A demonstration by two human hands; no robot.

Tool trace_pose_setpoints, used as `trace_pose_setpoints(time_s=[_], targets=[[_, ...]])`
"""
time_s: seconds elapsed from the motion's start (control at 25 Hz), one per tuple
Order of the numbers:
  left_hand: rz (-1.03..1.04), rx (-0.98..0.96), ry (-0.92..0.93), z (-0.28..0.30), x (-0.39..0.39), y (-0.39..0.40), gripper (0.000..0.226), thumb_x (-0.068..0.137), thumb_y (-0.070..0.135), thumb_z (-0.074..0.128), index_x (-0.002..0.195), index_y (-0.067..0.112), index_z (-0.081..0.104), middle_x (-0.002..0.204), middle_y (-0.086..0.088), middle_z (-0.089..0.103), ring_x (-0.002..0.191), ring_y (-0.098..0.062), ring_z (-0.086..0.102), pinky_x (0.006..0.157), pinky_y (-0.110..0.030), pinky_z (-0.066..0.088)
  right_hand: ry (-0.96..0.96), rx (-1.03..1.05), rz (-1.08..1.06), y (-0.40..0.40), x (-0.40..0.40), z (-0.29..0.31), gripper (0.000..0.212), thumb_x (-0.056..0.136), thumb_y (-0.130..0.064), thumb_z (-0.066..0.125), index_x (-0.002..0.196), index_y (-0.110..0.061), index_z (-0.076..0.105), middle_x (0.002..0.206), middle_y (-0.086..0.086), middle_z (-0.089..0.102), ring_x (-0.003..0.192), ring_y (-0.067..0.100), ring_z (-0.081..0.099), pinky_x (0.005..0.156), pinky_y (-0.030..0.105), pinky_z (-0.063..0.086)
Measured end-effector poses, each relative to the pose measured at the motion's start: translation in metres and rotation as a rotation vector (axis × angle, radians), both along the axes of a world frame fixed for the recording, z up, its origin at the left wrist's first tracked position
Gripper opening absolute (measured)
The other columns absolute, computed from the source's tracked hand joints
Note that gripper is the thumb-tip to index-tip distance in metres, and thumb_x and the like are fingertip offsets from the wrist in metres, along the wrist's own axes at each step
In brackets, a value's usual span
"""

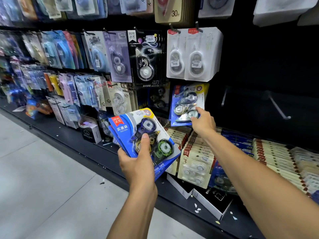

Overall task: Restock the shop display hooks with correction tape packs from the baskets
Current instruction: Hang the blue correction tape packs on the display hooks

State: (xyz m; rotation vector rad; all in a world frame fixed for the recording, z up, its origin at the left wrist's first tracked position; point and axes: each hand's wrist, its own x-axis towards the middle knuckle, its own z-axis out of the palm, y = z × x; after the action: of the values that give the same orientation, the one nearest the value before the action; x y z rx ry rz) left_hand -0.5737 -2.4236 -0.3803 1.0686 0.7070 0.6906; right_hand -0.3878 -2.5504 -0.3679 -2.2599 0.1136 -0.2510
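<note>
My left hand [138, 163] grips a small stack of blue correction tape packs [131, 128], thumb on the top pack's blister. My right hand [203, 122] reaches to the display wall and pinches the lower edge of another blue pack [185, 99], which hangs tilted at a hook on the black panel. Whether that pack's hole sits on the hook is hidden. To the right, two bare metal hooks [278, 106] stick out of the panel.
White packs [191, 54] and black packs [146, 57] hang above. Boxes of beige carded packs [269, 156] fill the lower shelf on the right. A black-and-white box [212, 199] sits at the shelf edge. Grey floor [43, 178] lies left.
</note>
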Motion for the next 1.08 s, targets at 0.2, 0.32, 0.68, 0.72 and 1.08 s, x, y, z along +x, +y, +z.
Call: trace_pose_setpoints(time_s=[0.2, 0.32, 0.68, 0.72, 1.08], targets=[[-0.033, -0.024, -0.020, -0.003, 0.004, 0.002, 0.033, 0.085, 0.044, 0.079, 0.110, 0.030, 0.062, 0.105, 0.007, 0.071, 0.091, -0.019, 0.072, 0.078, -0.045, 0.063, 0.175, 0.252, 0.236, -0.012, -0.002, -0.011, 0.072, 0.101, -0.005, 0.053, 0.156, -0.042, 0.024, 0.159, 0.006, 0.033, 0.080, 0.013, 0.054, 0.059, 0.028, 0.050], [-0.041, -0.019, -0.026, -0.003, 0.004, -0.001, 0.037, 0.085, 0.045, 0.079, 0.115, 0.030, 0.062, 0.107, 0.008, 0.071, 0.092, -0.017, 0.072, 0.072, -0.037, 0.061, 0.376, 0.552, 0.303, -0.021, -0.015, -0.018, 0.085, 0.096, 0.002, 0.059, 0.154, -0.048, 0.023, 0.147, 0.011, 0.044, 0.087, 0.020, 0.061, 0.061, 0.032, 0.058], [-0.103, -0.026, -0.037, -0.001, 0.005, -0.008, 0.038, 0.076, 0.045, 0.086, 0.107, 0.033, 0.067, 0.103, 0.009, 0.076, 0.091, -0.019, 0.075, 0.082, -0.048, 0.063, 0.272, 0.389, 0.689, -0.031, -0.084, 0.004, 0.049, 0.081, -0.061, 0.068, 0.117, -0.028, 0.067, 0.097, 0.001, 0.072, 0.078, 0.012, 0.065, 0.070, 0.031, 0.052], [-0.116, -0.032, -0.051, 0.000, 0.005, -0.009, 0.039, 0.075, 0.046, 0.087, 0.106, 0.032, 0.068, 0.102, 0.009, 0.077, 0.092, -0.019, 0.076, 0.083, -0.049, 0.062, 0.253, 0.315, 0.715, -0.028, -0.088, 0.006, 0.048, 0.077, -0.059, 0.074, 0.113, -0.028, 0.069, 0.091, -0.001, 0.069, 0.076, 0.010, 0.062, 0.068, 0.031, 0.050], [0.005, -0.096, 0.003, -0.002, 0.006, -0.001, 0.020, 0.099, 0.039, 0.062, 0.112, 0.024, 0.063, 0.102, 0.000, 0.073, 0.091, -0.026, 0.072, 0.082, -0.048, 0.061, 0.065, 0.555, 0.331, -0.031, -0.083, 0.007, 0.024, 0.097, -0.032, 0.063, 0.105, -0.010, 0.057, 0.085, 0.003, 0.073, 0.047, 0.013, 0.057, 0.038, 0.026, 0.044]])
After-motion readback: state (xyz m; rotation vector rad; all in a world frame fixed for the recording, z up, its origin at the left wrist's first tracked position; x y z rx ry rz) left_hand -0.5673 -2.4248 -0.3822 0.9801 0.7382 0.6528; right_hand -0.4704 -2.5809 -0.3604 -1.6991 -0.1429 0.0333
